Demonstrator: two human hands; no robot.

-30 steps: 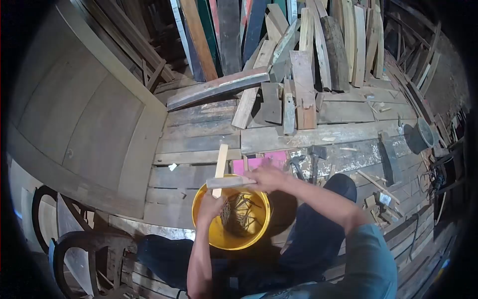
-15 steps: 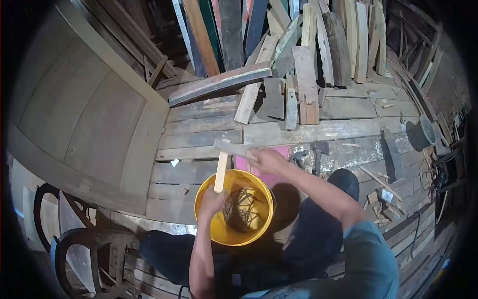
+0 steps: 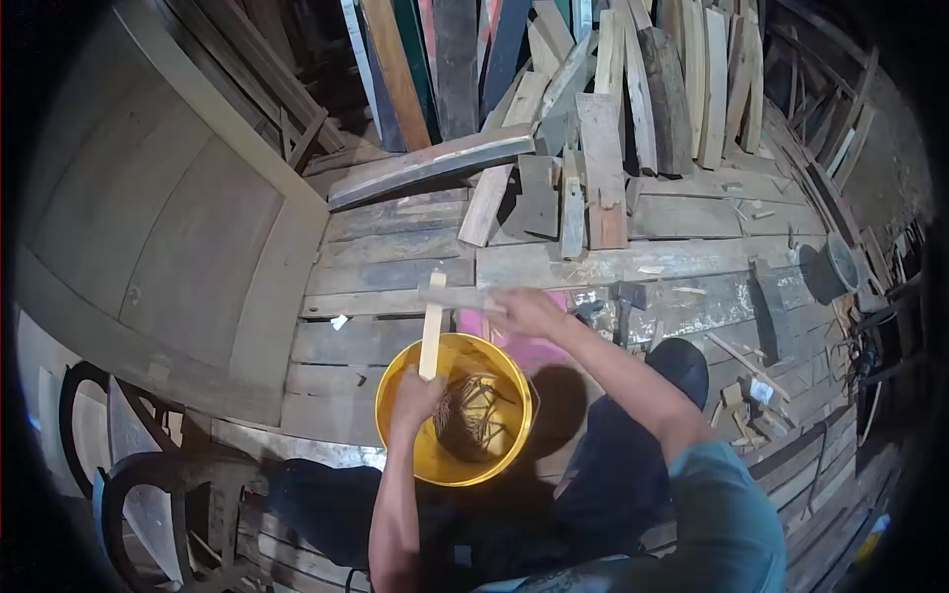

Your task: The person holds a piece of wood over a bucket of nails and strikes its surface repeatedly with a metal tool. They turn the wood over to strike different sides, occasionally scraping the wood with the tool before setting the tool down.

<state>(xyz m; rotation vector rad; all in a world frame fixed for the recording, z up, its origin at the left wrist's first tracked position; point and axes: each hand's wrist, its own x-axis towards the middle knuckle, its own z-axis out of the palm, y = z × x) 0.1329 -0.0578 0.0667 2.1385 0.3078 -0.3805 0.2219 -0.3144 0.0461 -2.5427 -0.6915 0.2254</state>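
My left hand (image 3: 417, 400) is closed on the lower end of a pale wooden stick (image 3: 432, 331), over the left rim of a yellow bucket (image 3: 520, 450). Thin brown sticks or nails, too small to tell, lie in a bundle (image 3: 474, 413) inside the bucket. My right hand (image 3: 529, 314) grips the handle of a tool (image 3: 455, 297), blurred by motion, whose far end crosses the upper part of the stick. Beneath my right hand, a pink piece (image 3: 542, 352) shows on the floor beyond the bucket.
A wooden panel door (image 3: 198, 257) leans at the left, above a dark curved frame (image 3: 129, 474). Planks (image 3: 603, 148) stand and lie at the back. To the right are a hammer-like tool (image 3: 629, 301), a grey bowl (image 3: 842, 265) and wood scraps (image 3: 756, 410).
The whole view has shifted slightly. The tool in my right hand has turned from a slant to nearly level across the stick. Both hands keep their grips.
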